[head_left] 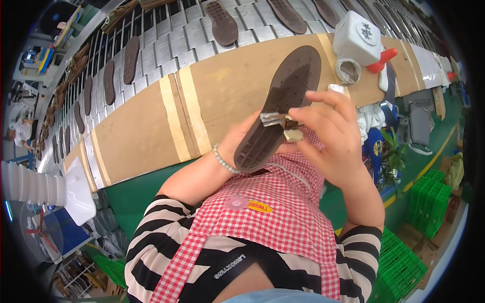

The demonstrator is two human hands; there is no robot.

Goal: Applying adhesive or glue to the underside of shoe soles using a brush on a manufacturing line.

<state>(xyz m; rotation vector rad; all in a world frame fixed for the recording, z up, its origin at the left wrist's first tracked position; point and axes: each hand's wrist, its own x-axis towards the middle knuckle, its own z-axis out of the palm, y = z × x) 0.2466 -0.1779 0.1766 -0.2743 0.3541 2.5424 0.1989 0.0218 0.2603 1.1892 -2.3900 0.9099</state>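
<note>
My left hand (236, 137), a beaded bracelet at its wrist, holds a dark brown shoe sole (298, 70) from underneath and along its left side. The sole is tilted above the front edge of the bench, its ribbed, hollowed face turned up. Over the middle of the sole, my right hand (331, 134) pinches a small tool with a flat silver metal end (270, 119) and cream-coloured pieces (293, 135) near the fingertips. Its exact kind I cannot make out. The metal end is over the sole's face; whether it touches is unclear.
A cardboard-covered ledge (222, 96) with tape strips runs along a slatted metal conveyor (177, 45) carrying several brown soles (222, 22). At the right stand a white container (357, 38), a small round cup (348, 70) and a red object (382, 60). Green crates (429, 202) are on the floor.
</note>
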